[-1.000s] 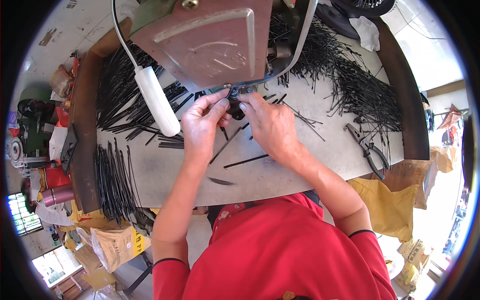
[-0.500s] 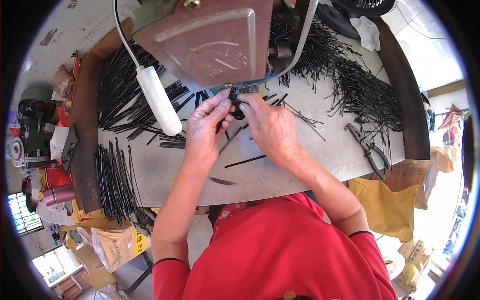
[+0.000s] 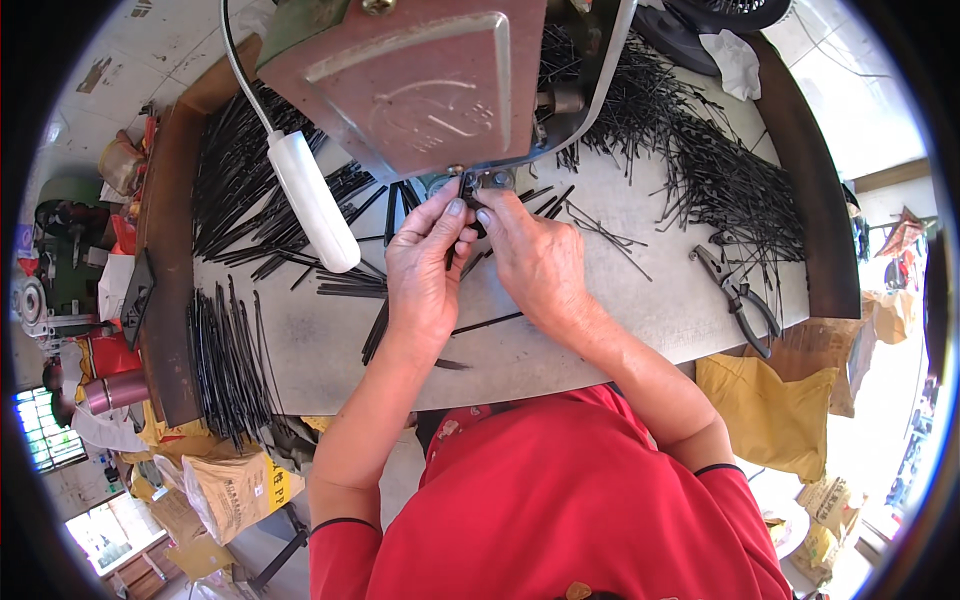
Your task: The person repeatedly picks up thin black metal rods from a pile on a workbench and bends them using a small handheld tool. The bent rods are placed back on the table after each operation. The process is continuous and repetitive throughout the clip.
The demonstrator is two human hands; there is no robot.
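Observation:
Under the head of a reddish-brown machine [image 3: 420, 90], both of my hands work close together. My left hand [image 3: 425, 265] pinches a thin black rod [image 3: 450, 260] between thumb and fingers, its upper end near the machine's working point. Beside it, my right hand [image 3: 540, 255] has its thumb and index finger closed at the small metal fixture [image 3: 493, 180]; what they hold is hidden by the fingers. Several short black rods [image 3: 375, 332] lie by my left wrist, and one more rod [image 3: 488, 322] lies between my forearms.
Heaps of black rods lie at the back left [image 3: 240, 170] and back right [image 3: 720, 180], with a neat bundle [image 3: 228, 360] at the front left. A white tubular lamp [image 3: 312, 205] hangs beside the machine. Pliers [image 3: 738, 300] lie on the right; raised brown boards [image 3: 815, 190] edge the table.
My left hand has shifted slightly right and down, and short rods beside its wrist now show. My right hand stays at the fixture, moved only a little left.

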